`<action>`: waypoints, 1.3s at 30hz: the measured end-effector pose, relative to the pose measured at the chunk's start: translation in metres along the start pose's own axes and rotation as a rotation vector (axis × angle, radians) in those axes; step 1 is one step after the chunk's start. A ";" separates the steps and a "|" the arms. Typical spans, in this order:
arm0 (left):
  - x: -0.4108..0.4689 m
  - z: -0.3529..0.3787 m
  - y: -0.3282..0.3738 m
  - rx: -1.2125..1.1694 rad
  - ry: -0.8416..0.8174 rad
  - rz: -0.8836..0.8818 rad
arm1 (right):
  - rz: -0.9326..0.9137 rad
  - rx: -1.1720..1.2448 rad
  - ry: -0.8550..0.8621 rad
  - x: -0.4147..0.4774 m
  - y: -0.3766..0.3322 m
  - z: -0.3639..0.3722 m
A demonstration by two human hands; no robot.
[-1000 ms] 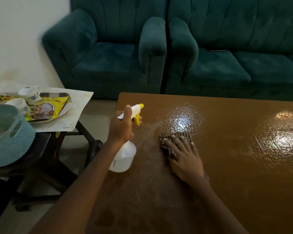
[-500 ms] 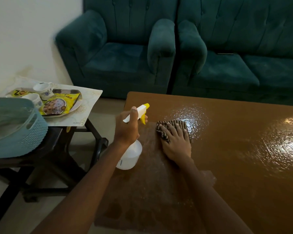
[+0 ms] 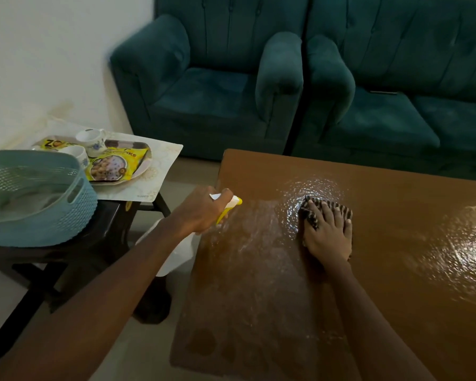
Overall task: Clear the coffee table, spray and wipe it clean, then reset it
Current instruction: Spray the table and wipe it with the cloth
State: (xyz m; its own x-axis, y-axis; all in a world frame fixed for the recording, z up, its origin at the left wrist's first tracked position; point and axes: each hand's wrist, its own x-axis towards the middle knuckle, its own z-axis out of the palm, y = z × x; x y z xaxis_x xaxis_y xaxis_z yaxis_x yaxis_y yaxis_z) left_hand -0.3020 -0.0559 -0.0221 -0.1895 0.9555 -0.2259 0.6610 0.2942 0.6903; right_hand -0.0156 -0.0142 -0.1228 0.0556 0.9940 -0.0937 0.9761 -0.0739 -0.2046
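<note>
Head view. The blue basket point(image 3: 74, 171) on the side stand point(image 3: 105, 235) holds something pale that is hard to identify. The tray point(image 3: 142, 171) beside it carries two cups point(image 3: 91, 138) and a snack packet point(image 3: 110, 166). The left hand point(image 3: 201, 210) grasps the spray bottle point(image 3: 182, 251) at the left edge of the coffee table point(image 3: 396, 270). The bottle's long axis is tilted and its nozzle is aimed toward the cloth point(image 3: 311, 213). The forearm hides much of the bottle's body. The right hand point(image 3: 327, 235) presses the cloth with flat fingers.

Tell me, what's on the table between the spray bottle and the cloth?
Nothing stands there. In the head view, only wet, streaky coffee table lies between the left hand gripping the spray bottle and the right hand pressing the cloth.
</note>
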 end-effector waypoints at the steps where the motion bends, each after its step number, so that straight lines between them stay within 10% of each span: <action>1: -0.001 0.000 -0.003 0.005 -0.009 -0.001 | 0.003 -0.004 0.004 0.003 -0.003 0.000; 9: -0.012 -0.018 -0.036 -0.266 0.153 -0.067 | -0.095 -0.055 -0.014 0.035 -0.084 0.014; 19: -0.028 -0.050 -0.049 -0.449 0.391 -0.071 | -0.695 -0.069 -0.116 -0.053 -0.135 0.037; 29: -0.025 -0.056 -0.064 -0.506 0.380 -0.092 | -0.394 -0.064 -0.047 0.054 -0.165 0.035; 39: -0.034 -0.052 -0.064 -0.519 0.391 -0.073 | -0.741 -0.043 -0.099 0.000 -0.179 0.045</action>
State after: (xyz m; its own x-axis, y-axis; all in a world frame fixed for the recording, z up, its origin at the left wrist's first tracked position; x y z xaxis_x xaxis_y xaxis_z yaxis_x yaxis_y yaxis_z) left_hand -0.3757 -0.1064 -0.0223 -0.5356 0.8401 -0.0854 0.2186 0.2356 0.9470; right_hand -0.1995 -0.0050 -0.1304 -0.6366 0.7705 -0.0338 0.7582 0.6172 -0.2104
